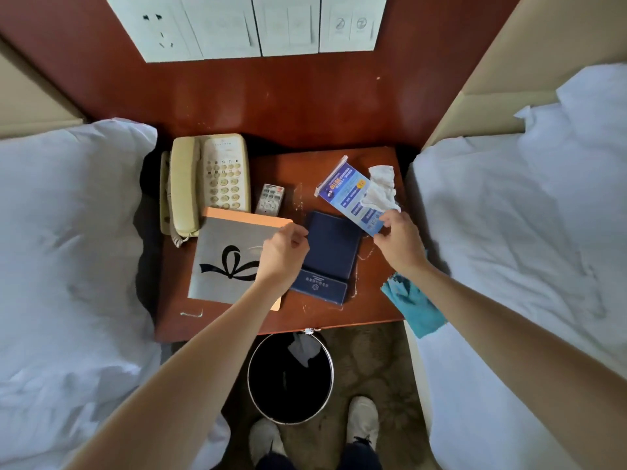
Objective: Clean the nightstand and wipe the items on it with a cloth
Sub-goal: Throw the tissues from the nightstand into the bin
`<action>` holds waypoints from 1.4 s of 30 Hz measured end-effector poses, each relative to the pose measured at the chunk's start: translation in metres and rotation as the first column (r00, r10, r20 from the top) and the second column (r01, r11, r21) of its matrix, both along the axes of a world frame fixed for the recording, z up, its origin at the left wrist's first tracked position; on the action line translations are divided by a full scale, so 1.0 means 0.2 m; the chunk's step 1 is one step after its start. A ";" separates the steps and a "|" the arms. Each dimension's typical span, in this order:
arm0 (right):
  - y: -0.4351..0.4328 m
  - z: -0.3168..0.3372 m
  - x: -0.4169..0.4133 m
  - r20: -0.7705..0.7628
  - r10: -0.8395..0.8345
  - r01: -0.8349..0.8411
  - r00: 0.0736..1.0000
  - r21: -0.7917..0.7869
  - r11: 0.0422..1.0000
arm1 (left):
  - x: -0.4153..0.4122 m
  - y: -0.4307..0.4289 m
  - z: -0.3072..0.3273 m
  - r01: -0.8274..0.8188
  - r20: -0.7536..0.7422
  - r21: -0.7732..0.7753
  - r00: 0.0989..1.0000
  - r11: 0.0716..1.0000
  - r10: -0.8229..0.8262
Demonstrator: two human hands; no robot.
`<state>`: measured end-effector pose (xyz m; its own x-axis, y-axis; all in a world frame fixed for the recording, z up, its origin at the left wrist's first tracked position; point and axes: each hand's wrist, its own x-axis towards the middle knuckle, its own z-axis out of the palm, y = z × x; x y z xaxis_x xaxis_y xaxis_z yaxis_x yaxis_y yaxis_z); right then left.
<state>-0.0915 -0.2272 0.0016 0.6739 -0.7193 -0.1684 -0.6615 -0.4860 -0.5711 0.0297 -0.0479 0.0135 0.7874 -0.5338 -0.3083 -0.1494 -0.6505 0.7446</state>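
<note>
The wooden nightstand (373, 300) carries a cream telephone (210, 181), a small remote (269, 200), a grey booklet with a black bow (224, 259) and a navy folder (330, 252). My right hand (397, 239) pinches the lower corner of a blue leaflet (349, 195), tilted up off the top. A crumpled white tissue (381, 186) rests on the leaflet against my fingers. My left hand (283, 256) hovers with curled fingers over the booklet's right edge, beside the folder. A teal cloth (414, 307) lies on the right bed's edge under my right forearm.
White-sheeted beds flank the nightstand, the left bed (68, 232) and the right bed (526, 232). A black waste bin (290, 378) with a white scrap inside stands on the carpet before the nightstand, near my shoes. A switch panel (254, 25) is on the wooden back wall.
</note>
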 end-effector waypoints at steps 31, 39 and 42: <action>0.27 -0.09 0.05 0.213 0.019 -0.060 0.977 0.189 0.980 | 0.02 0.16 -0.23 0.327 0.301 0.064 0.895 0.943 -0.331; 0.66 -0.13 -0.06 0.180 0.100 -0.157 0.979 0.337 0.928 | -0.22 0.43 -0.29 0.310 0.103 -0.114 0.949 0.944 -0.300; 0.78 -0.16 -0.12 0.197 0.041 -0.117 0.980 0.394 0.912 | -0.31 0.54 -0.31 0.255 0.036 -0.168 0.967 0.952 -0.252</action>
